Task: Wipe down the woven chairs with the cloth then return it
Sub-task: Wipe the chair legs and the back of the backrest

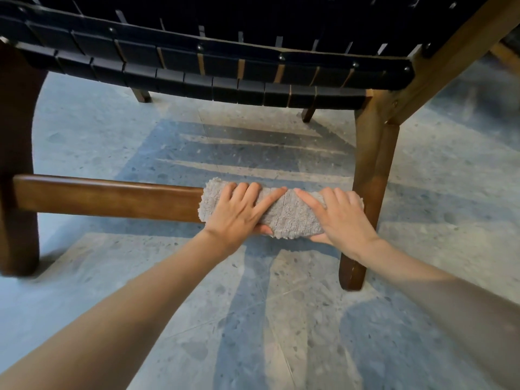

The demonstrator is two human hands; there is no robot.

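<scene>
Low rail [107, 197] of the woven chair [213, 88], read from its left end to its right. At the left end the rail joins the dark left leg [17, 122]. From there bare wood runs unobstructed, leaving open room, I judge, for a long stroke toward that end. On the rail's right half sits the grey cloth [292, 218], folded over the rail's top and near face so both are rubbed together. My left hand [239, 215] and right hand [343, 220] grasp it side by side, fingers [270, 199] over the top and thumbs beneath, clamping cloth to wood. At the rail's right end the right leg [368, 178] stops travel, with the cloth just beside it. The seat webbing overhangs the rail, and below it lies the floor [253, 305].
</scene>
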